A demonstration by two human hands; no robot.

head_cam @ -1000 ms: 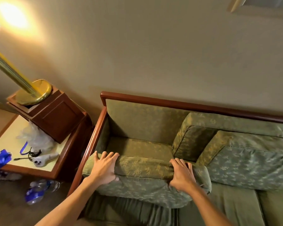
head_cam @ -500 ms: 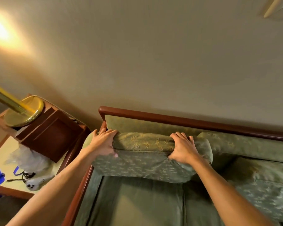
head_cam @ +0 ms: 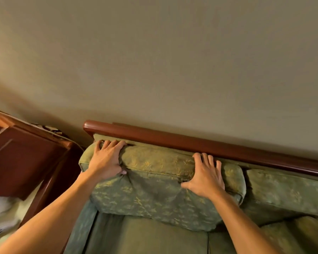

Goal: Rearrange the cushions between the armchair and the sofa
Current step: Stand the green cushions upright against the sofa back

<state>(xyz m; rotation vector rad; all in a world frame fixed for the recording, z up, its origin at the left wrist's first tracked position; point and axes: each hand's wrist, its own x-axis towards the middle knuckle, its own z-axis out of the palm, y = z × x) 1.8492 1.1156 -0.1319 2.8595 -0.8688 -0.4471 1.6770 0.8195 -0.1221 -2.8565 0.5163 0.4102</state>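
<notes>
A green patterned cushion (head_cam: 154,182) is held upright against the sofa (head_cam: 147,235) back at the sofa's left end, its top edge lying just under the wooden rail (head_cam: 191,142) that runs along the wall (head_cam: 154,61). The left hand (head_cam: 106,160) is clamped over the cushion's upper left corner: fingers are draped over the top edge toward the rail, the thumb is pressed into the front face, and the fabric is puckered around it. The right hand (head_cam: 204,175) is closed on the top edge further right, fingers spread over the crest, thumb stretched leftward along the front seam. Both forearms are seen reaching in from the bottom of the view, bare. The cushion's lower edge is seen hanging above the seat, sagging a little at its right corner; whether it touches the seat cannot be told. A second cushion (head_cam: 286,191) of the same fabric is leaned against the back just to the right, its left end touching or nearly touching the held one. A further piece of green fabric is partly visible at the lower right, cut off by the frame. To the left of the sofa a dark wooden cabinet (head_cam: 24,158) is stood close to the sofa's arm, and below it something white (head_cam: 2,217) and crumpled is lying on a pale surface, too blurred to identify. The wall is plain and warmly lit from the left.
</notes>
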